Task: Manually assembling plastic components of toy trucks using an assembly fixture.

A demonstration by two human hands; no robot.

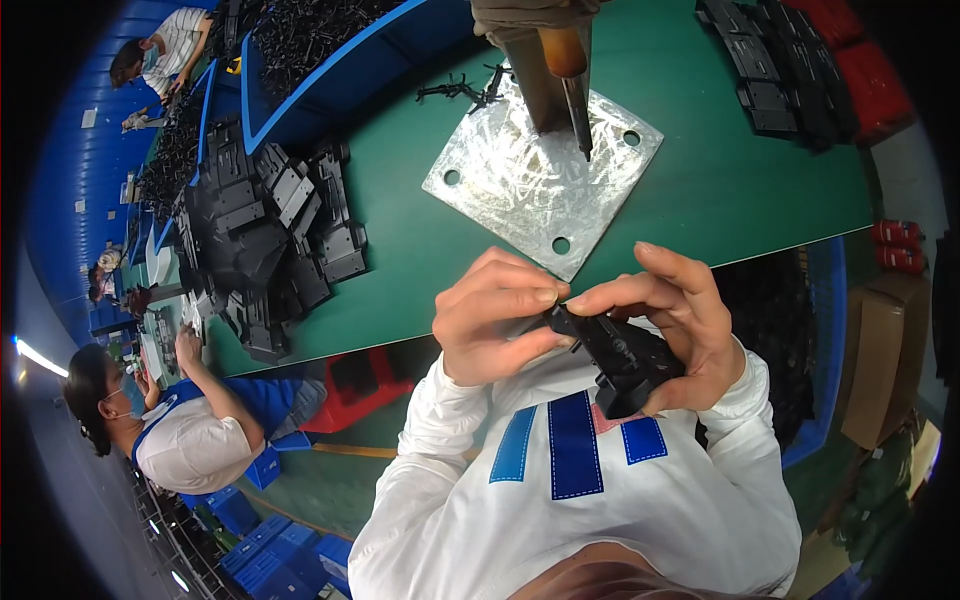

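Observation:
A black moulded plastic part (628, 362) is held tilted in front of my chest, just off the near edge of the table. My right hand (690, 335) grips it from the right, thumb underneath and forefinger reaching over its upper end. At that same upper end, my left hand (497, 318) pinches with thumb and fingertips; any smaller piece between them is hidden. Beyond my hands lies a scratched square metal plate (500, 165) with holes near its corners. Above it hangs a pointed tool with an orange-brown handle (565, 52), attached to a post.
Black plastic parts lie heaped (245, 215) on the green table (400, 220) at left; similar ones are stacked (785, 75) far right. A blue-rimmed bin (330, 65) holds small black pieces like the loose ones (465, 90) near the plate. A co-worker (190, 430) sits at left, by a red stool (360, 385).

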